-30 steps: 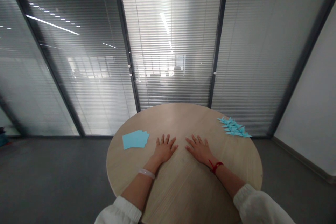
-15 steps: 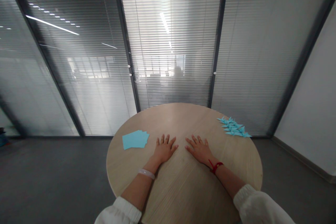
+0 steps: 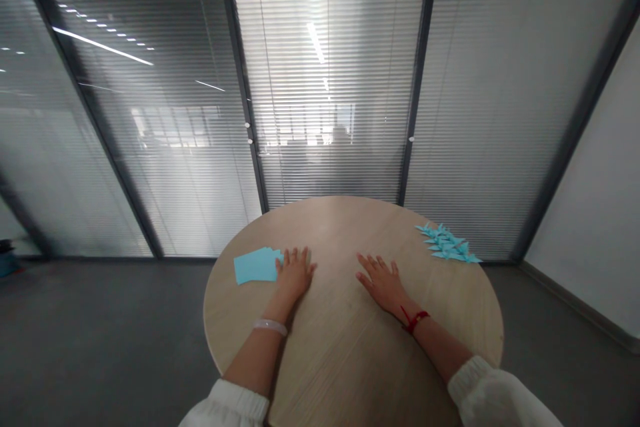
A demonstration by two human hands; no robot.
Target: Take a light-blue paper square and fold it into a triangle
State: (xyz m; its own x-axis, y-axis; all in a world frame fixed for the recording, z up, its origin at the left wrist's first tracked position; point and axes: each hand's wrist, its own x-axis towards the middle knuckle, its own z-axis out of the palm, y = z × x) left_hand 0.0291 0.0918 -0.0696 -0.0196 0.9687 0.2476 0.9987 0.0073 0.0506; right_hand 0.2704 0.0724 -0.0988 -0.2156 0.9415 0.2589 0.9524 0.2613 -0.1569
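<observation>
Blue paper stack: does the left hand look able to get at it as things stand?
Probably yes. The left hand lies flat on the table, its fingers at the near edge of the blue paper stack; whether they touch is unclear. Nothing lies between them.

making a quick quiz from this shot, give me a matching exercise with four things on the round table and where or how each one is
Things:
1. left hand
2. right hand
3. stack of blue paper sheets
4. folded blue paper pieces

States:
A. clustered near the table's far right edge
B. flat on bare wood, red cord at the wrist
C. fingers at the edge of the blue sheets
D. lying flat on the table's left side

Pairs: 1-C, 2-B, 3-D, 4-A
</observation>
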